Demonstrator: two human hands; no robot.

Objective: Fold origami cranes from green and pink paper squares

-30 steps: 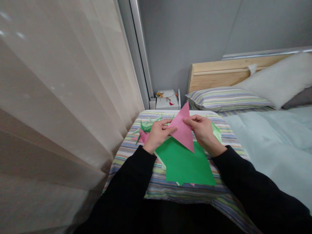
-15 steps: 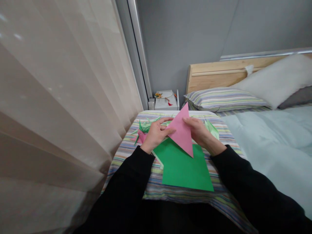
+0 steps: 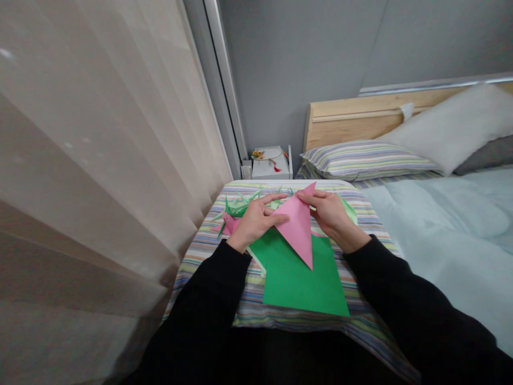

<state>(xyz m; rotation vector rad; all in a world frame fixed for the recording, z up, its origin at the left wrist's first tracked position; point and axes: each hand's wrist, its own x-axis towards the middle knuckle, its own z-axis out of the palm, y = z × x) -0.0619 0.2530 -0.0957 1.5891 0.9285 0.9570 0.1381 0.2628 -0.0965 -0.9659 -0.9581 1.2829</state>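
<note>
A pink paper triangle [image 3: 298, 227] is held between both hands above a striped cushion [image 3: 224, 251]. My left hand [image 3: 256, 220] pinches its left corner with curled fingers. My right hand [image 3: 331, 214] grips its upper right edge near the top tip. Under the triangle lies a stack of green paper sheets [image 3: 300, 278] on the cushion. Folded green paper shapes [image 3: 239, 205] and a small pink one [image 3: 230, 223] lie just beyond my left hand. Another folded green piece [image 3: 349, 210] shows behind my right hand.
A sheer curtain [image 3: 100, 149] hangs close on the left. A bed with a pale blue cover [image 3: 441, 230], a striped pillow [image 3: 360, 159], a white pillow [image 3: 452, 128] and a wooden headboard [image 3: 344, 120] fills the right. A small white nightstand [image 3: 267, 162] stands by the grey wall.
The pink triangle has tilted and its top tip has dropped lower, with the fold narrowing. Both hands stayed on it and shifted slightly down and left.
</note>
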